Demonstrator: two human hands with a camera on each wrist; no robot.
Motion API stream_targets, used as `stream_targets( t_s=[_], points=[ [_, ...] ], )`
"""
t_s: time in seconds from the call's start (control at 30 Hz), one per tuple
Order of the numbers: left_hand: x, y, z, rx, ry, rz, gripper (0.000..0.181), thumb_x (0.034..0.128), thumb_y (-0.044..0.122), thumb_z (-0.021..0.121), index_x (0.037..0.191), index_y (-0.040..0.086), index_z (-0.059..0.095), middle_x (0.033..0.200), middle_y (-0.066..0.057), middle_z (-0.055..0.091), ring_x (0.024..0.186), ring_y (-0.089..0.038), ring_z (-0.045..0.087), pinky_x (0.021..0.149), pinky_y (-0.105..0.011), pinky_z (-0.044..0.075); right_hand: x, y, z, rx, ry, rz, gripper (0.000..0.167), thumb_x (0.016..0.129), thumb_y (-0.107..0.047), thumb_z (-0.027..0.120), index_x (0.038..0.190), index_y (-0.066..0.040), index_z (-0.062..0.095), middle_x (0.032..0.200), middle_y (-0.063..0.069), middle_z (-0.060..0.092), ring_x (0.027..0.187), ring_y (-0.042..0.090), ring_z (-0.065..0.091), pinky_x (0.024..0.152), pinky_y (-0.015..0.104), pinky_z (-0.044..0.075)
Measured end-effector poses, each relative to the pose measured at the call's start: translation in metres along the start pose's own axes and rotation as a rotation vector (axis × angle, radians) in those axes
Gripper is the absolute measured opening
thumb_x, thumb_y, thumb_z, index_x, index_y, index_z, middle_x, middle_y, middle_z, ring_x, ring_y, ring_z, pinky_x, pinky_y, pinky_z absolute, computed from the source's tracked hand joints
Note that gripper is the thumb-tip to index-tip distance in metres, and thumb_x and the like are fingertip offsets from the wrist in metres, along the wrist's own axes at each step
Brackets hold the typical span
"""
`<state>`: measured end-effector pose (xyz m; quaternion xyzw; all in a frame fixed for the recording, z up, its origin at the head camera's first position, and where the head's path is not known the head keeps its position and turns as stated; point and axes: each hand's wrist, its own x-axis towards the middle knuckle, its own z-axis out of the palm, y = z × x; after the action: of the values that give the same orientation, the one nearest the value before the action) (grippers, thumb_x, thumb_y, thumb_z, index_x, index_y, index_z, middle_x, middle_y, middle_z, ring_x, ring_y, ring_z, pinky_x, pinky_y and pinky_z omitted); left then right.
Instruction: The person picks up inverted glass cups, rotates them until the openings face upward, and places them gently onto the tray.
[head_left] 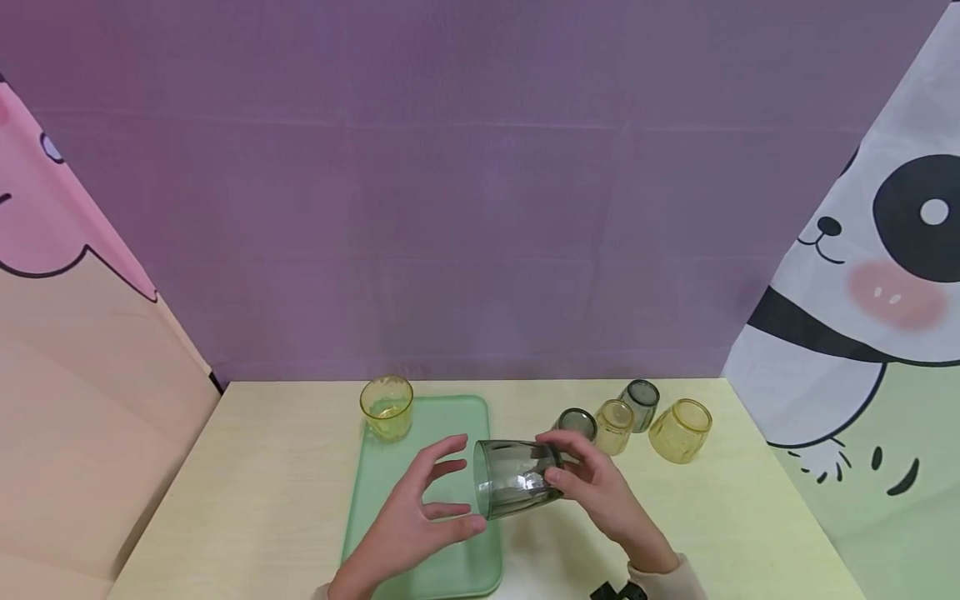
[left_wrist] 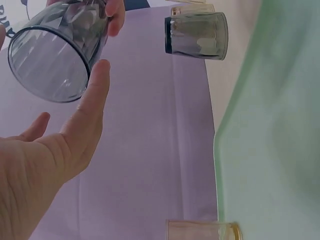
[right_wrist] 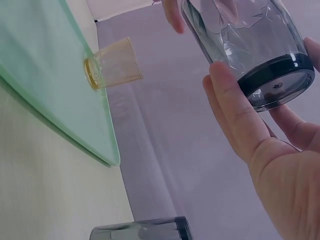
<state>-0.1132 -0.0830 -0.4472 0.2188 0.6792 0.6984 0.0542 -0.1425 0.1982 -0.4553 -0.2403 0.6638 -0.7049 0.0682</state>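
A grey-tinted drinking glass (head_left: pixel 513 477) lies sideways in the air, its wide mouth facing left. My right hand (head_left: pixel 603 490) grips it near the thick base, thumb in front and fingers behind. My left hand (head_left: pixel 416 515) is spread at the mouth with thumb and fingers apart; whether a fingertip touches the rim (left_wrist: pixel 47 64) I cannot tell. Below the hands lies a green tray (head_left: pixel 427 550). A yellow glass (head_left: pixel 387 408) stands mouth up at the tray's far left corner.
Right of the tray, several upside-down glasses stand close together: a grey one (head_left: pixel 576 422), a yellow one (head_left: pixel 614 427), another grey one (head_left: pixel 641 406) and another yellow one (head_left: pixel 680 431). A purple backdrop (head_left: pixel 480 208) rises behind the table (head_left: pixel 247 500).
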Motion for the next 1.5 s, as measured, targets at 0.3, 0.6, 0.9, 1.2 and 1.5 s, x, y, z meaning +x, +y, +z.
stream_targets(
  t_s=[0.3,0.6,0.9,1.2,1.5],
  points=[
    [0.005,0.001,0.006,-0.027,0.001,-0.043,0.086,0.0773,0.007,0.087,0.149,0.026,0.042,0.152,-0.001,0.037,0.132,-0.035,0.045,0.084,-0.041,0.058,0.002,0.0,0.004,-0.006,-0.011,0.03,0.038,0.099,0.0,0.059,0.135,0.001,0.05,0.13,0.021,0.051,0.106,0.032,0.064,0.08,0.044,0.059],
    [0.007,0.001,0.008,-0.018,0.033,-0.046,0.082,0.0765,0.008,0.088,0.145,0.026,0.047,0.148,-0.001,0.042,0.128,-0.032,0.048,0.083,-0.039,0.059,0.003,0.001,0.005,-0.025,-0.015,0.03,0.038,0.099,-0.002,0.059,0.136,0.0,0.05,0.133,0.031,0.046,0.108,0.031,0.063,0.08,0.044,0.059],
    [0.008,0.001,0.009,-0.021,0.061,-0.064,0.08,0.0736,0.007,0.09,0.141,0.025,0.052,0.144,-0.005,0.046,0.124,-0.032,0.051,0.08,-0.039,0.059,0.002,0.001,0.005,-0.023,-0.034,0.011,0.038,0.099,-0.001,0.059,0.136,0.001,0.049,0.13,0.025,0.047,0.108,0.031,0.063,0.081,0.043,0.058],
    [0.012,0.004,0.005,0.064,0.047,0.023,0.075,0.0749,0.013,0.09,0.139,0.025,0.054,0.137,-0.003,0.05,0.12,-0.039,0.051,0.075,-0.039,0.06,0.002,0.0,0.0,-0.131,-0.034,-0.028,0.037,0.1,0.001,0.058,0.136,0.0,0.051,0.128,0.028,0.05,0.106,0.027,0.062,0.082,0.038,0.057],
    [0.014,0.01,-0.004,0.157,0.066,0.013,0.076,0.0725,0.018,0.092,0.138,0.029,0.056,0.132,-0.001,0.053,0.116,-0.031,0.055,0.074,-0.037,0.061,0.001,-0.004,-0.008,-0.175,0.002,-0.02,0.036,0.099,-0.001,0.061,0.134,0.0,0.053,0.131,0.027,0.051,0.113,0.026,0.062,0.084,0.043,0.058]
  ],
)
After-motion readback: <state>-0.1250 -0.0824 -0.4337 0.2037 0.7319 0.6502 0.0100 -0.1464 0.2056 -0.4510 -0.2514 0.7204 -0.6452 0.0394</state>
